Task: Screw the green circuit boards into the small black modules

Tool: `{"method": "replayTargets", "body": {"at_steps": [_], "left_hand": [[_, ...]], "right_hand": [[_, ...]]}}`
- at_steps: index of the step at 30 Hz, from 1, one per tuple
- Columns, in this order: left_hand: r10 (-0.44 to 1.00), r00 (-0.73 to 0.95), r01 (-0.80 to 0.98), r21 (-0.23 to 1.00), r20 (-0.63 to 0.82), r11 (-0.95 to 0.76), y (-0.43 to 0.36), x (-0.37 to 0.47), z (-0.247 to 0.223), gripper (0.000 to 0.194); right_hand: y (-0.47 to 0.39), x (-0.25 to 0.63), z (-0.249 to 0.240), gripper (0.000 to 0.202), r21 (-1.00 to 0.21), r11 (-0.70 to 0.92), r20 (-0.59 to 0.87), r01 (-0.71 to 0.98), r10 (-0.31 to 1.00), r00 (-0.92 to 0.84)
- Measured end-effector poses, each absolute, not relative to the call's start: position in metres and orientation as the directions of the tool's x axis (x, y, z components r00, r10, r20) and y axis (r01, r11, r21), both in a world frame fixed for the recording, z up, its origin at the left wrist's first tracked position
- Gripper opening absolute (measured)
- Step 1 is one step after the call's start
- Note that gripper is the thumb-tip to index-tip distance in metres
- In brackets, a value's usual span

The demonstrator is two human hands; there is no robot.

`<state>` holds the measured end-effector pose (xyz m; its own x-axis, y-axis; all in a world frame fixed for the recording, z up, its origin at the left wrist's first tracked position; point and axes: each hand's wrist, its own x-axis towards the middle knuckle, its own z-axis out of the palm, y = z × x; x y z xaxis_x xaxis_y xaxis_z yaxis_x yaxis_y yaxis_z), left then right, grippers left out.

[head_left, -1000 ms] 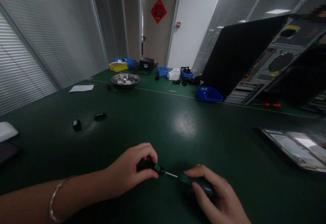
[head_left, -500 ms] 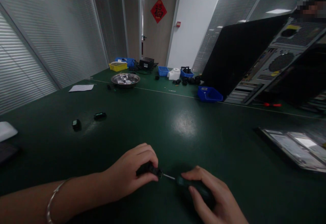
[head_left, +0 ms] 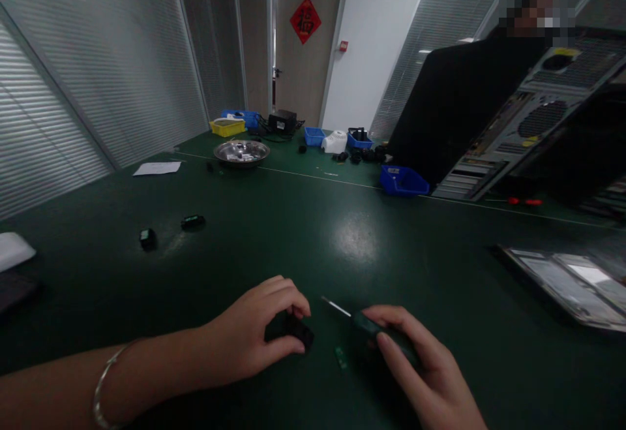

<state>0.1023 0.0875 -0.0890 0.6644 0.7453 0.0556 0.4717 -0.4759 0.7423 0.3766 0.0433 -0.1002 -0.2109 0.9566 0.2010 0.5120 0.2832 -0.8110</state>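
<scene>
Thumb and fingers of my left hand (head_left: 267, 329) are closed around a small black plastic housing (head_left: 299, 333), part of which the fingers hide. My right hand (head_left: 420, 358) grips a screwdriver (head_left: 366, 325) by its dark green handle. The metal shaft points up and left, its tip apart from the housing. Between the hands, flat on the table, lies a small green circuit board (head_left: 341, 357). Two more small black pieces, one (head_left: 147, 239) upright and one (head_left: 192, 222) lying lengthwise, rest farther off to the left.
The green table (head_left: 274, 221) carries a steel bowl (head_left: 241, 153), a paper sheet (head_left: 157, 168), and a blue bin (head_left: 403, 181). A computer case (head_left: 525, 117) stands at the right, with a person behind it. A flat metal-and-white unit (head_left: 567, 286) lies at the right edge.
The screwdriver has drawn away from the black housing, up and to the right. A green circuit board now lies on the table between my hands. My left hand has tilted the housing.
</scene>
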Motion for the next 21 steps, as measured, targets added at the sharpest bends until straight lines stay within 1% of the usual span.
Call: {"method": "replayTargets", "body": {"at_steps": [4, 9, 12, 13, 14, 16, 18, 20, 21], "left_hand": [[0.715, 0.697, 0.481, 0.71, 0.044, -0.513, 0.089, 0.103, -0.089, 0.021], [0.708, 0.705, 0.474, 0.708, 0.051, -0.523, 0.087, 0.103, -0.087, 0.019], [0.709, 0.703, 0.474, 0.709, 0.052, -0.522, 0.086, 0.102, -0.087, 0.017], [0.706, 0.706, 0.471, 0.709, 0.056, -0.526, 0.085, 0.102, -0.087, 0.017], [0.703, 0.708, 0.465, 0.707, 0.063, -0.532, 0.085, 0.102, -0.087, 0.017], [0.701, 0.708, 0.455, 0.703, 0.087, -0.547, 0.086, 0.102, -0.088, 0.018], [0.707, 0.7, 0.454, 0.702, 0.101, -0.549, 0.086, 0.102, -0.089, 0.021], [0.718, 0.689, 0.463, 0.703, 0.099, -0.54, 0.085, 0.103, -0.088, 0.022], [0.723, 0.685, 0.471, 0.701, 0.092, -0.535, 0.084, 0.103, -0.088, 0.023]], "right_hand": [[0.043, 0.377, -0.104, 0.028, -0.805, 0.323, 0.302, 0.497, 0.945, -0.126], [0.042, 0.374, -0.106, 0.016, -0.806, 0.346, 0.299, 0.48, 0.938, -0.175], [0.043, 0.373, -0.103, 0.013, -0.787, 0.346, 0.321, 0.511, 0.937, -0.14], [0.044, 0.372, -0.101, 0.011, -0.776, 0.35, 0.316, 0.525, 0.936, -0.157], [0.045, 0.371, -0.098, 0.01, -0.765, 0.351, 0.288, 0.54, 0.936, -0.202], [0.047, 0.368, -0.091, 0.011, -0.736, 0.36, 0.177, 0.574, 0.92, -0.35], [0.048, 0.365, -0.083, 0.02, -0.687, 0.398, 0.067, 0.608, 0.868, -0.492], [0.048, 0.362, -0.078, 0.034, -0.643, 0.448, 0.021, 0.621, 0.821, -0.57], [0.047, 0.361, -0.076, 0.035, -0.632, 0.466, 0.017, 0.619, 0.807, -0.59]]}}
